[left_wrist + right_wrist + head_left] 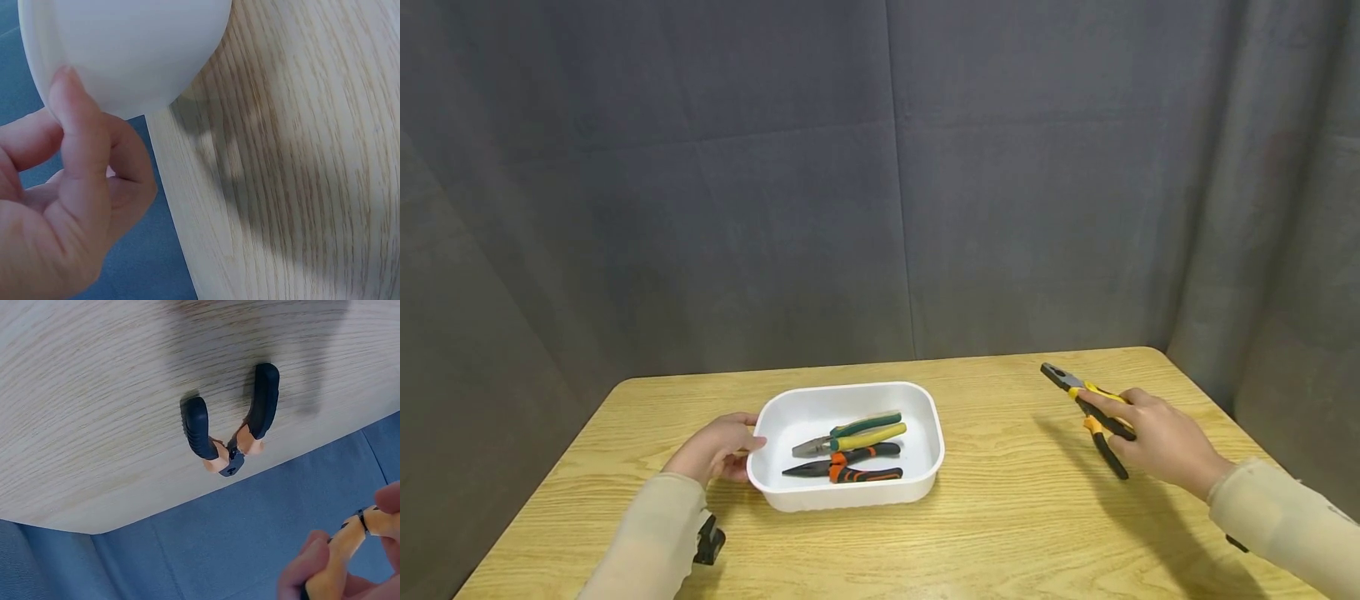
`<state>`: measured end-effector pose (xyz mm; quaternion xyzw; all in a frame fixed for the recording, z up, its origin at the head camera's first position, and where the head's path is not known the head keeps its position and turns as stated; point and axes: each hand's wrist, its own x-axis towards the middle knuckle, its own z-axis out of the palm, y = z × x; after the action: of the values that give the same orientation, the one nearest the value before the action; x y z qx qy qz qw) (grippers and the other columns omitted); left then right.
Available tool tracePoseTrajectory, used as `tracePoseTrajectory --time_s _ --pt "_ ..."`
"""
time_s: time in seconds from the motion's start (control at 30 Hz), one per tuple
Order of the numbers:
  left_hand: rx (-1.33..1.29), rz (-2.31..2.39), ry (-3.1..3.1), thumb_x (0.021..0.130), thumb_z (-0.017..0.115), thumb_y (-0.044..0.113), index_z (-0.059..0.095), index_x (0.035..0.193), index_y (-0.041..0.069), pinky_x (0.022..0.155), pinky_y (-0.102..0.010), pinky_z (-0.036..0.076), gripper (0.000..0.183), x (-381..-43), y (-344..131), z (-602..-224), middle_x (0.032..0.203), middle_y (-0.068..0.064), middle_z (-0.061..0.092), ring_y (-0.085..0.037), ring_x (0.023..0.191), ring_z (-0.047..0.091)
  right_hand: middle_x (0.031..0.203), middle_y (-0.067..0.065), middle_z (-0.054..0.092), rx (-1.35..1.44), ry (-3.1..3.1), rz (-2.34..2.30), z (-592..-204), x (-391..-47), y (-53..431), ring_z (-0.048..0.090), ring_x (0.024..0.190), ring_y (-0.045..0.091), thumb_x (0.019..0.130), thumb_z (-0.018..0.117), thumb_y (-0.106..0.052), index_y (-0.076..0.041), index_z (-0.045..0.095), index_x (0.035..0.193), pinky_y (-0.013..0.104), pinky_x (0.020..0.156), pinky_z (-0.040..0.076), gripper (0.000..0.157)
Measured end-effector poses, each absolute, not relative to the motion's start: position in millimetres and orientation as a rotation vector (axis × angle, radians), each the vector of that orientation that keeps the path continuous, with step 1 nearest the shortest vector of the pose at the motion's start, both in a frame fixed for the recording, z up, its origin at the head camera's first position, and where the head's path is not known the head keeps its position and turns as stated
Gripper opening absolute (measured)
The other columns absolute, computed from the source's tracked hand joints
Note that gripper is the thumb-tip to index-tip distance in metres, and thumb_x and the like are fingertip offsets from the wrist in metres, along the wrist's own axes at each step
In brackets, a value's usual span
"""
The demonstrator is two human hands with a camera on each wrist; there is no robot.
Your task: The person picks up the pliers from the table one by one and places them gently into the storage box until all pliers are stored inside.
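Observation:
In the head view, my left hand holds the left end of a white plastic tray. The left wrist view shows that thumb inside the tray's rim and the other fingers outside. Two pairs of pliers lie in the tray: combination pliers with green and yellow handles, and needle-nose pliers with black and orange handles. My right hand grips yellow-and-black pliers above the table at the right. Below them, black-and-orange-handled pliers lie on the table with handles spread.
The wood-grain table has rounded far corners. Grey curtains hang behind it and at both sides. A small black device shows under the left sleeve.

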<state>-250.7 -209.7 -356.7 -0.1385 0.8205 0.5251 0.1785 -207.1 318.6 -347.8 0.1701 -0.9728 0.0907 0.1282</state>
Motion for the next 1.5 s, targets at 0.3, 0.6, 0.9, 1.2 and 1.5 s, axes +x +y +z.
tracePoseTrajectory --time_s 0.3,0.6,0.9,1.2,1.5 --pt "-0.394 1.504 2.307 0.097 0.051 0.001 0.035 0.140 -0.004 0.049 -0.018 0.050 0.046 -249.4 -209.5 -357.3 0.090 -0.017 0.056 -0.017 0.061 0.052 0.092 0.006 0.052 0.600 -2.833 0.290 -343.1 -212.4 321.6 0.039 0.063 0.013 0.084 0.066 -0.008 -0.018 0.052 0.141 0.027 0.049 0.033 0.060" --pt "-0.391 1.495 2.313 0.097 0.051 0.001 0.034 0.141 -0.004 0.050 -0.018 0.051 0.047 -250.2 -209.8 -355.5 0.094 -0.018 0.057 -0.017 0.062 0.053 0.098 0.005 0.056 0.746 -2.744 0.199 -343.8 -220.1 326.0 0.044 0.073 0.014 0.081 0.068 -0.007 -0.023 0.053 0.140 0.028 0.055 0.036 0.063" --pt "-0.388 1.498 2.309 0.097 0.051 0.001 0.034 0.141 -0.004 0.049 -0.018 0.050 0.047 -249.8 -208.6 -356.4 0.092 -0.017 0.057 -0.017 0.060 0.053 0.098 0.002 0.057 0.850 -2.689 0.123 -345.3 -225.7 330.0 0.046 0.074 0.011 0.076 0.072 -0.005 -0.019 0.056 0.137 0.026 0.055 0.037 0.064" --pt "-0.398 1.486 2.327 0.097 0.052 0.001 0.035 0.141 -0.004 0.051 -0.020 0.051 0.047 -250.0 -208.7 -357.1 0.094 -0.019 0.056 -0.018 0.064 0.053 0.099 0.002 0.057 0.882 -2.706 0.119 -342.4 -228.6 327.0 0.048 0.076 0.011 0.076 0.072 -0.006 -0.019 0.056 0.137 0.028 0.057 0.041 0.064" --pt "-0.399 1.485 2.326 0.098 0.051 0.001 0.036 0.140 -0.005 0.051 -0.019 0.051 0.045 -251.2 -209.1 -358.1 0.091 -0.017 0.056 -0.017 0.062 0.052 0.100 -0.001 0.057 0.976 -2.635 0.096 -342.8 -230.6 325.9 0.047 0.078 0.009 0.074 0.071 -0.004 -0.025 0.052 0.140 0.028 0.059 0.042 0.071"
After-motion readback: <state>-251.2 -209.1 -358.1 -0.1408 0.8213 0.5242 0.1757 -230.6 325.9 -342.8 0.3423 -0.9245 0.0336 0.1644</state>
